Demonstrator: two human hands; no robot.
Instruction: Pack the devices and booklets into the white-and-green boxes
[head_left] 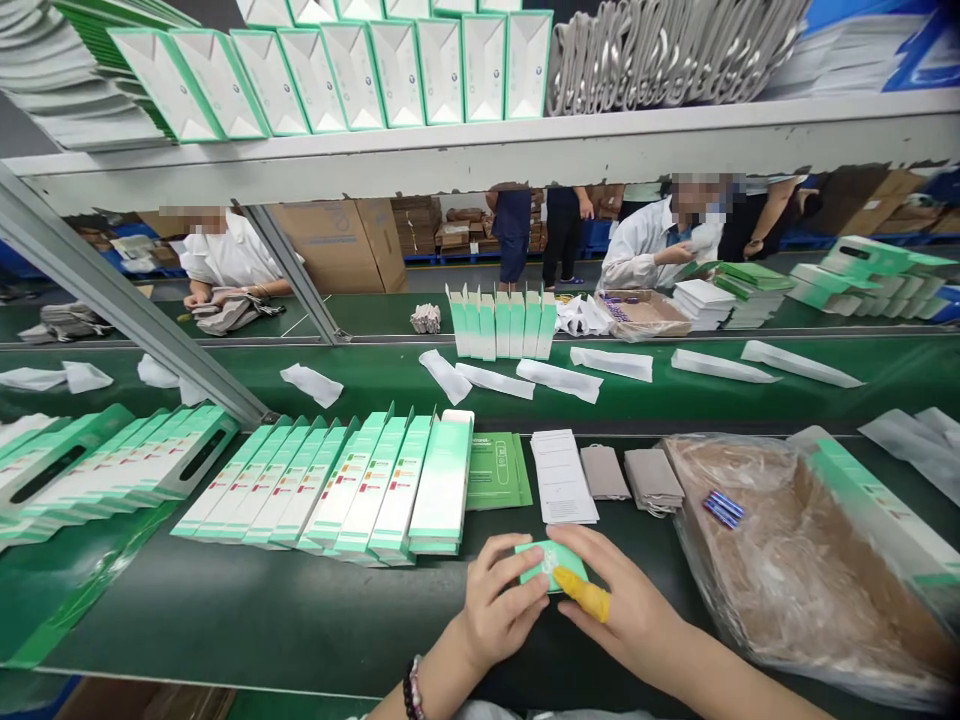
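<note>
A small green box end shows between my two hands above the dark work surface. My left hand wraps its fingers round the box's left side. On the right side, my right hand holds it too, with a yellow cover on one finger that presses on the green face. The rest of the box is hidden beneath my hands. Just beyond lie white leaflets, green booklets and folded grey pouches. A white and green carton stands at the end of a slanted row.
To the right, a plastic-lined cardboard box holds blue batteries. White sleeves lie along a green conveyor. Overhead runs a shelf loaded with boxes. More cartons stand at left. Several people are beyond the conveyor.
</note>
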